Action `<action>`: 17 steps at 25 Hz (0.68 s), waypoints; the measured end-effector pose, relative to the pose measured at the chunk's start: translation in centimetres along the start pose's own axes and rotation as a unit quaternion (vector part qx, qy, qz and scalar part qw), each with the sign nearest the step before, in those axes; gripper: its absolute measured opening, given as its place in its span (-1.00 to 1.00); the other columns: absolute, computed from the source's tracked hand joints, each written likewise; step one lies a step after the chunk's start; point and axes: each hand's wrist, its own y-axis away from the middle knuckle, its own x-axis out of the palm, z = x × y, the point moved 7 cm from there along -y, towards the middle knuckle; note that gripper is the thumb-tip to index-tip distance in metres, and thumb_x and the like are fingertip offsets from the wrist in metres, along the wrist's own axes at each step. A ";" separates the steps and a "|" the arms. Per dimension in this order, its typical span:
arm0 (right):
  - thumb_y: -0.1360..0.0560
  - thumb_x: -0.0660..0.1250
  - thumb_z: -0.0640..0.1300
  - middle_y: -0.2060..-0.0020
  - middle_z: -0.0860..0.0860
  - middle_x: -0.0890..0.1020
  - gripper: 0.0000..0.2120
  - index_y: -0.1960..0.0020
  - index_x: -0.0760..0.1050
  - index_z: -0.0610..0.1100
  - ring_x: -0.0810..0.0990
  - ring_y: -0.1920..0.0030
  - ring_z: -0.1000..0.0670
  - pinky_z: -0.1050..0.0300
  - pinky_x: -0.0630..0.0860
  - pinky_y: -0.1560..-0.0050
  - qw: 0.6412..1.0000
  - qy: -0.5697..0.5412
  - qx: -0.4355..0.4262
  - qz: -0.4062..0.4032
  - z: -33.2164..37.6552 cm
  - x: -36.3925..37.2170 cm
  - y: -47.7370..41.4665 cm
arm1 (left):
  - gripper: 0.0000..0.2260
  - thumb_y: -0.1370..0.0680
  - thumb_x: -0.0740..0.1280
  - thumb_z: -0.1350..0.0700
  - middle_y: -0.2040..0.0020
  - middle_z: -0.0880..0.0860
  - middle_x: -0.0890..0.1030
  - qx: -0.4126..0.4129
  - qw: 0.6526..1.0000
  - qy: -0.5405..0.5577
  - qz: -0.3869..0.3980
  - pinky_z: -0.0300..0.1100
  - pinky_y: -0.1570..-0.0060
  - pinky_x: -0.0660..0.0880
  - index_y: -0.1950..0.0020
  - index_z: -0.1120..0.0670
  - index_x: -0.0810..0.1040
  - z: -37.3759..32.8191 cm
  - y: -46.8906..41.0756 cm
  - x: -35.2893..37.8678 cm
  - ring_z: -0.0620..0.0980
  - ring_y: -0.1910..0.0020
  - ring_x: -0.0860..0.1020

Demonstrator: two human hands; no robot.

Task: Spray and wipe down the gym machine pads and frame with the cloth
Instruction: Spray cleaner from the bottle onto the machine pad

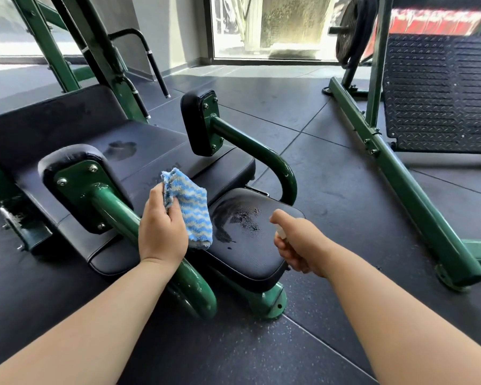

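The curled fingers and thumb of the left hand (pixel 161 232) are closed on a bunched blue-and-white cloth (pixel 192 209), whose loose end hangs over the left edge of the small seat pad (pixel 258 262). The wet spray patch (pixel 240 218) lies just right of the cloth. A mostly hidden spray bottle (pixel 280 232) is gripped in the curled right hand (pixel 297 243) and aimed at the patch. The cloth hand is judged nearer, so a short rightward wipe is called for.

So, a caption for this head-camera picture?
Left hand grips a blue cloth; right hand aims a spray bottle at the wet black pad.
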 end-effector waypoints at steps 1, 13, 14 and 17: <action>-0.44 0.12 0.29 0.59 0.01 0.30 -0.50 0.46 0.26 -0.08 0.20 0.59 0.01 0.27 0.12 0.49 1.000 -0.006 0.014 0.014 -0.2 0.2 0.2 | -0.71 -0.62 0.16 0.19 -0.22 0.12 0.53 -0.005 1.000 0.006 0.002 -0.11 -0.12 0.36 -0.35 0.14 0.39 0.1 -0.1 -0.1 0.13 -0.18 0.48; -0.45 0.12 0.23 0.60 0.01 0.30 -0.56 0.43 0.27 -0.08 0.19 0.62 0.03 0.33 0.12 0.53 0.999 -0.010 -0.020 -0.035 0.8 -0.5 0.8 | -0.73 -0.63 0.15 0.16 -0.09 -0.01 0.53 -0.011 1.000 0.012 0.021 -0.31 0.07 0.26 -0.33 0.04 0.39 -1.0 0.0 -1.8 -0.05 0.01 0.43; -0.45 0.13 0.24 0.61 0.01 0.31 -0.54 0.43 0.28 -0.08 0.20 0.62 0.03 0.33 0.14 0.53 0.996 -0.040 -0.029 -0.068 0.9 -1.4 0.7 | -0.73 -0.63 0.15 0.16 -0.08 -0.03 0.53 -0.008 1.000 0.010 0.024 -0.33 0.09 0.26 -0.32 0.04 0.40 -1.1 0.1 -1.9 -0.05 0.02 0.42; -0.45 0.13 0.28 0.60 0.00 0.33 -0.52 0.43 0.29 -0.08 0.22 0.60 0.02 0.30 0.16 0.52 0.993 -0.067 -0.025 -0.098 0.9 -2.9 0.6 | -0.74 -0.63 0.15 0.16 -0.05 -0.04 0.52 -0.002 0.999 0.008 0.032 -0.29 0.08 0.28 -0.31 0.04 0.40 -1.5 0.2 -2.0 -0.04 0.03 0.43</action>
